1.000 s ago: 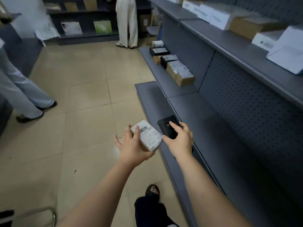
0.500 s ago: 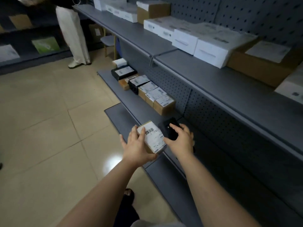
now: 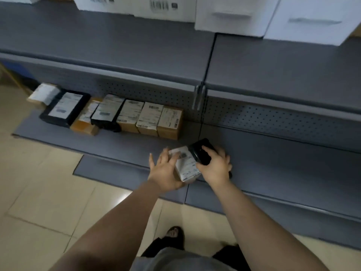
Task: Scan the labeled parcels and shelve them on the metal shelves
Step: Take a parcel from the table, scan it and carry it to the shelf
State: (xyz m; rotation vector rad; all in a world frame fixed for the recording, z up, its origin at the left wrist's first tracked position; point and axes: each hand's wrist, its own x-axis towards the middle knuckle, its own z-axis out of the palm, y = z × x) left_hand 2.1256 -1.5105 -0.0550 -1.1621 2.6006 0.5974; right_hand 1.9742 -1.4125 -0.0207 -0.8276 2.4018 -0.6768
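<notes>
My left hand (image 3: pixel 166 173) holds a small parcel (image 3: pixel 186 166) with a white barcode label facing up, thumb and fingers around its left side. My right hand (image 3: pixel 215 167) grips a black handheld scanner (image 3: pixel 202 152), which lies over the parcel's upper right corner. Both hands hover above the front of the grey bottom metal shelf (image 3: pixel 273 153). A row of labeled parcels (image 3: pixel 136 118) stands at the back of that shelf, to the upper left of my hands.
A grey upper shelf (image 3: pixel 121 47) carries large white boxes (image 3: pixel 230 14) along the top of the view. Perforated back panels (image 3: pixel 273 120) close the shelf behind. Beige floor tiles (image 3: pixel 39 192) lie at the left, and my foot (image 3: pixel 174 234) stands below.
The view has swung right and down, now facing the shelves squarely. The scanner has moved closer over the parcel's label. Other people are out of view.
</notes>
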